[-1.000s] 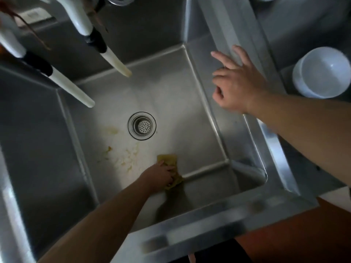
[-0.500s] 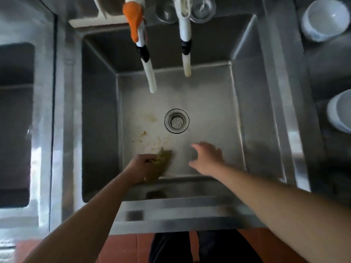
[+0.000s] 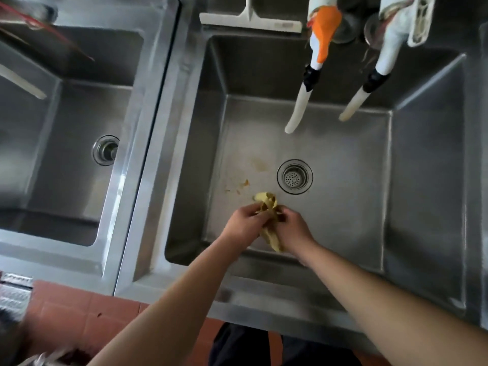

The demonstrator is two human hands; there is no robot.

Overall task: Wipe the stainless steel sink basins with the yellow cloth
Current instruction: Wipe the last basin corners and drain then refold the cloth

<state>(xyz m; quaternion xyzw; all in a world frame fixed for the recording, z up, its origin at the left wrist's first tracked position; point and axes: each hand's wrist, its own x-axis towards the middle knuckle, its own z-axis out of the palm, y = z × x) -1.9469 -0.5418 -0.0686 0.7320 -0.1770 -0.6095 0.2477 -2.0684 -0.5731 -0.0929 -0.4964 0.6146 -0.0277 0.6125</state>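
Yellow cloth [image 3: 269,220] bunched between both hands above right sink basin [image 3: 343,207], left hand [image 3: 244,223] and right hand [image 3: 294,228] each gripping it, drain strainer [image 3: 295,176] just beyond.

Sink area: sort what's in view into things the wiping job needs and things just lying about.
Needed for the job:
cloth, held by both hands, left hand and right hand
right basin, with stains near its drain
left basin

Just lying about:
squeegee on the back ledge
two taps over the right basin
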